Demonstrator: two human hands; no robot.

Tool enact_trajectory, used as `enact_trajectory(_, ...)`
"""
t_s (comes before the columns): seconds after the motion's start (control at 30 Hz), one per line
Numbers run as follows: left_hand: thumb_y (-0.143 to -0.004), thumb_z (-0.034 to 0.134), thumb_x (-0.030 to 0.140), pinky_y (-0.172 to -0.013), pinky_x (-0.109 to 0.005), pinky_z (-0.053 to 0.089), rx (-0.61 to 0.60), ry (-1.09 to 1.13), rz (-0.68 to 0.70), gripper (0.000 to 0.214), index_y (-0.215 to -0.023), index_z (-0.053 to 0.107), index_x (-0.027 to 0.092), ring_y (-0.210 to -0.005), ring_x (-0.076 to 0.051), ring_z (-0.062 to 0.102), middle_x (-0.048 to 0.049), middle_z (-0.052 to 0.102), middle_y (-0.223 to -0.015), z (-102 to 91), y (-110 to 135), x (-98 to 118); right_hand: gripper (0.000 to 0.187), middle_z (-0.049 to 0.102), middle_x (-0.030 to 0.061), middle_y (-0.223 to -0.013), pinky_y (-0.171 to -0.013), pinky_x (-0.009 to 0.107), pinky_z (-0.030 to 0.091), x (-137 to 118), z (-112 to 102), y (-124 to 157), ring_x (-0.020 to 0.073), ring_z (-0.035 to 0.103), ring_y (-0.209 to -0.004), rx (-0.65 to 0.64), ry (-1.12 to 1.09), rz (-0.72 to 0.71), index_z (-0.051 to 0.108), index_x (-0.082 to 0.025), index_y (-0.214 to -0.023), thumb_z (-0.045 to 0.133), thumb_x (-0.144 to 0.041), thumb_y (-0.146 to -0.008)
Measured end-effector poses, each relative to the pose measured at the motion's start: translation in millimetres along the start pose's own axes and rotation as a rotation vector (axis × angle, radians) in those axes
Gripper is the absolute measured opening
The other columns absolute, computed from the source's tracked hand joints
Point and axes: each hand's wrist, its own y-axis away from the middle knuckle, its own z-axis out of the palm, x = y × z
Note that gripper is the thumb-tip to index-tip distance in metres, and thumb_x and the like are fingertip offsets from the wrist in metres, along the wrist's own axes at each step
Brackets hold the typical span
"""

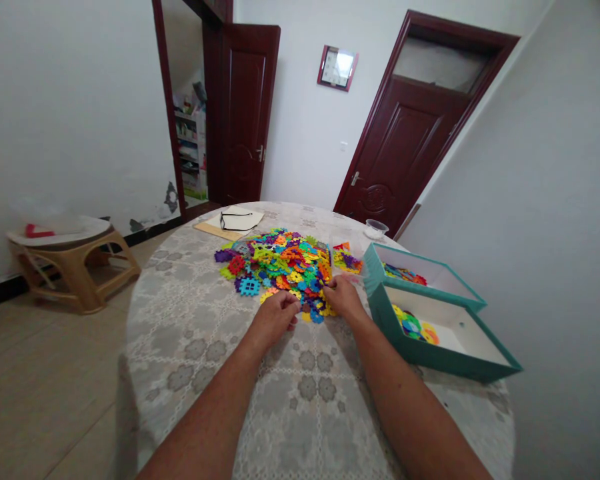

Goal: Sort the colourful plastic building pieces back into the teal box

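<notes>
A heap of colourful plastic building pieces (285, 260), gear-like and flat, lies on the round table. At its near edge my left hand (279, 312) is closed, thumb and fingers pinched together; whatever sits between them is too small to make out. My right hand (344, 297) rests against the heap's right side, its fingers curled in among the pieces, and what they grip is hidden. A blue square piece (249, 287) lies at the heap's left front, near a red one (237, 265).
On the right stand a green box (450, 360) and a second box (430, 257) behind it, both with pieces inside. A clear bowl (377, 229) is farther back. Glasses (236, 215) lie on a notebook (215, 230). A stool (87, 273) stands left of the table (180, 413).
</notes>
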Motion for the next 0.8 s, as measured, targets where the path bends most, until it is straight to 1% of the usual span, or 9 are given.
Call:
enact_trajectory(0.13, -0.078, 0.070, 0.036, -0.053, -0.025, 0.051, 0.005, -0.009, 0.006, 0.017, -0.083, 0.066, 0.021, -0.056, -0.015, 0.063, -0.0005, 0.067, -0.068, -0.5, -1.2, -0.9, 0.003, 0.065, 0.0005, -0.078, -0.075, 0.027, 0.044, -4.6, -1.5, 7.2, 0.0198, 0.061, -0.081, 0.002, -0.024, -0.053, 0.062, -0.022, -0.076, 0.065, -0.022, -0.077)
enact_trajectory(0.23, -0.078, 0.068, 0.036, -0.052, -0.025, 0.051, 0.009, -0.021, 0.006, 0.016, -0.083, 0.066, 0.021, -0.056, -0.015, 0.063, -0.0008, 0.067, -0.069, -0.2, -1.1, -0.1, 0.004, 0.065, 0.0013, -0.084, -0.080, 0.028, 0.046, -8.8, -2.7, 17.3, 0.0207, 0.061, -0.086, 0.013, -0.044, -0.099, 0.061, -0.022, -0.079, 0.064, -0.023, -0.076)
enact_trajectory(0.33, -0.078, 0.067, 0.036, -0.052, -0.025, 0.050, 0.019, -0.026, 0.007, 0.016, -0.083, 0.067, 0.021, -0.057, -0.016, 0.063, -0.0011, 0.067, -0.069, 0.4, -0.2, 1.8, 0.008, 0.065, 0.0029, -0.090, -0.083, 0.030, 0.047, -14.1, -6.0, 25.9, 0.0220, 0.060, -0.091, 0.041, -0.061, -0.120, 0.063, -0.022, -0.084, 0.062, -0.024, -0.076)
enact_trajectory(0.43, -0.079, 0.067, 0.037, -0.052, -0.025, 0.049, 0.026, -0.024, 0.001, 0.016, -0.082, 0.066, 0.021, -0.056, -0.016, 0.062, -0.0006, 0.066, -0.067, 0.5, 0.3, 2.6, 0.012, 0.065, 0.0027, -0.090, -0.083, 0.031, 0.048, -21.3, -13.4, 25.2, 0.0219, 0.060, -0.088, 0.074, -0.172, -0.133, 0.065, -0.022, -0.086, 0.062, -0.029, -0.075)
enact_trajectory(0.5, -0.079, 0.068, 0.037, -0.051, -0.024, 0.048, 0.029, -0.024, 0.003, 0.016, -0.082, 0.066, 0.021, -0.054, -0.015, 0.061, -0.0002, 0.065, -0.066, 0.2, 0.3, 2.3, 0.016, 0.067, 0.0020, -0.087, -0.082, 0.032, 0.049, -25.6, -20.5, 15.3, 0.0216, 0.060, -0.085, 0.101, -0.273, -0.092, 0.068, -0.022, -0.086, 0.066, -0.033, -0.074)
enact_trajectory(0.6, -0.079, 0.067, 0.037, -0.050, -0.024, 0.047, 0.026, -0.030, 0.009, 0.016, -0.081, 0.066, 0.021, -0.053, -0.015, 0.061, -0.0002, 0.065, -0.065, -0.3, 0.0, 1.1, 0.026, 0.069, 0.0028, -0.083, -0.078, 0.031, 0.051, -27.5, -32.4, -16.1, 0.0220, 0.062, -0.082, 0.165, -0.335, 0.030, 0.072, -0.020, -0.092, 0.069, -0.038, -0.074)
enact_trajectory(0.73, -0.080, 0.066, 0.037, -0.052, -0.024, 0.048, 0.026, -0.036, -0.003, 0.017, -0.083, 0.065, 0.020, -0.054, -0.015, 0.061, -0.0003, 0.066, -0.066, -0.8, -0.3, 0.7, 0.037, 0.073, 0.0050, -0.087, -0.066, 0.030, 0.053, -21.2, -45.0, -70.0, 0.0205, 0.064, -0.076, 0.253, -0.326, 0.211, 0.073, -0.018, -0.111, 0.064, -0.037, -0.080)
enact_trajectory(0.8, -0.079, 0.066, 0.037, -0.052, -0.024, 0.048, 0.029, -0.040, -0.017, 0.018, -0.084, 0.065, 0.020, -0.053, -0.014, 0.060, 0.0000, 0.065, -0.066, -1.0, -0.6, 1.0, 0.045, 0.074, 0.0061, -0.094, -0.060, 0.029, 0.054, -16.2, -49.4, -89.4, 0.0196, 0.064, -0.072, 0.287, -0.303, 0.295, 0.069, -0.018, -0.124, 0.062, -0.034, -0.083)
